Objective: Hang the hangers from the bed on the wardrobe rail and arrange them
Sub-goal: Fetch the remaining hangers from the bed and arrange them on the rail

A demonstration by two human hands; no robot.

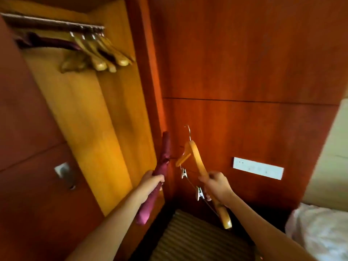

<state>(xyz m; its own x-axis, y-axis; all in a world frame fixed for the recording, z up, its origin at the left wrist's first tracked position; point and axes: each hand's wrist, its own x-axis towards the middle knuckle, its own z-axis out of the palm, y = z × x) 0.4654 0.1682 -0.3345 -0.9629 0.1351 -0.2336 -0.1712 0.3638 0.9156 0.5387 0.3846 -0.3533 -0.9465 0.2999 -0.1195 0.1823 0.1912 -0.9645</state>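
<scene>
Left hand (pixel 153 180) round padded hanger (pixel 162 166), right hand (pixel 216 185) round wooden hanger (pixel 197 162).

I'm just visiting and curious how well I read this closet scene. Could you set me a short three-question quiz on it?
1. True or false: the right hand holds a padded maroon hanger.
2. Which does the left hand grip? A) a wooden hanger B) the maroon padded hanger C) nothing
3. Fill in: the wooden hangers already hung sit at the ___ end of the wardrobe rail.

Key
1. False: it holds the wooden clip hanger.
2. B
3. right
</scene>
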